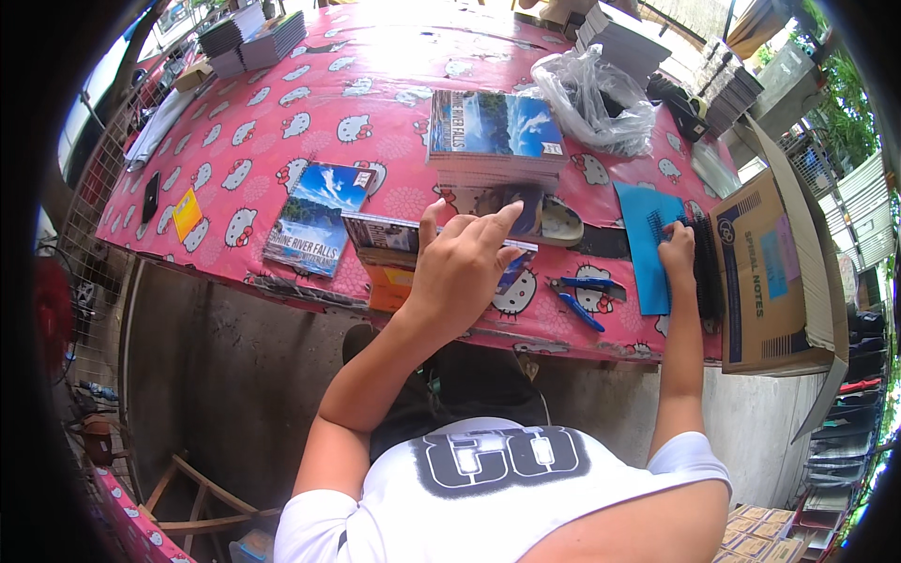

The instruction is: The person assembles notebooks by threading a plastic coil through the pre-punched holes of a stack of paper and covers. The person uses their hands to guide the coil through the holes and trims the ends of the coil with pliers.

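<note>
My left hand (460, 258) is over a notebook with a printed cover (383, 235) near the table's front edge. Its fingers are spread, and its palm side is hidden. On the right, my right hand (678, 251) is closed, fingertips pinched at a black spiral coil (679, 228) on a bright blue sheet (648, 202). More dark coils (706, 272) lie beside that hand, against the box. Between my hands rest blue-handled cutting pliers (587, 293). Beyond my left hand stands a stack of notebooks with waterfall covers (497, 127). Another waterfall notebook (319, 220) lies flat to the left.
A cardboard box (770, 272) with raised flaps borders the right side. Clear plastic bag (601, 103), paper stacks (629, 42) and booklet piles (249, 42) sit farther back. A phone (151, 197) and yellow card (187, 214) lie left on the pink patterned table cover (404, 113).
</note>
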Demonstrator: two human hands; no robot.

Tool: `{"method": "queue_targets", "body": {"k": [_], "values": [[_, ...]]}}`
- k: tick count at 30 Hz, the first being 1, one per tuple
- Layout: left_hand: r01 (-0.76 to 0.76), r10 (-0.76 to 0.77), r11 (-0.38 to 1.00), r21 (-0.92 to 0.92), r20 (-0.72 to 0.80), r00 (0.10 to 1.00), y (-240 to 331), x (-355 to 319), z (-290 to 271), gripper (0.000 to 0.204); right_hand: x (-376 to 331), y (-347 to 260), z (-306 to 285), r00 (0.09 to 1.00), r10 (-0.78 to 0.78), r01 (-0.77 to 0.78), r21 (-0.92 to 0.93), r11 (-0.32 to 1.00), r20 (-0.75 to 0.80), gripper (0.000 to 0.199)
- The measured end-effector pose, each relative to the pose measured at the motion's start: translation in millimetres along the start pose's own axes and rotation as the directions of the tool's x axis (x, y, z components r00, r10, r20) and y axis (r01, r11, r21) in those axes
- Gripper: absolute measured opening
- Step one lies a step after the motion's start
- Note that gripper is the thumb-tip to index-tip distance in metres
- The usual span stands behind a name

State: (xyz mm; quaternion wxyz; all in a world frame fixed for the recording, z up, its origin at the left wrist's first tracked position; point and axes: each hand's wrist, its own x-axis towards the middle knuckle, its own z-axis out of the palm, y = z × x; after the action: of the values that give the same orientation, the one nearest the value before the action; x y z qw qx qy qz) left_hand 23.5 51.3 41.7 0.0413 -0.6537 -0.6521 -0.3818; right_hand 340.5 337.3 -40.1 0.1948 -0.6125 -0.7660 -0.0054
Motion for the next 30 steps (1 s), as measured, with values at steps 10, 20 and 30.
{"method": "queue_targets", "body": {"k": [10, 20, 30], "values": [[-0.104, 0.053, 0.974, -0.203, -0.243, 0.969, -14.2, 4.2, 10.9, 0.011, 35.4, 54.3, 30.9, 0.994, 0.101, -0.09, 0.19, 0.978, -0.049, 0.033], [-0.088, 0.04, 0.98, -0.177, -0.261, 0.965, -14.2, 0.5, 15.6, 0.008, 57.7, 78.0, 13.0, 0.933, 0.272, -0.354, 0.735, 0.578, 0.236, 0.036], [-0.188, 0.125, 0.965, -0.182, -0.311, 0.942, -9.4, -17.8, 7.2, 0.016, 34.3, 90.3, 6.2, 0.956, 0.209, -0.276, -0.393, 0.877, -0.205, 0.036]]}}
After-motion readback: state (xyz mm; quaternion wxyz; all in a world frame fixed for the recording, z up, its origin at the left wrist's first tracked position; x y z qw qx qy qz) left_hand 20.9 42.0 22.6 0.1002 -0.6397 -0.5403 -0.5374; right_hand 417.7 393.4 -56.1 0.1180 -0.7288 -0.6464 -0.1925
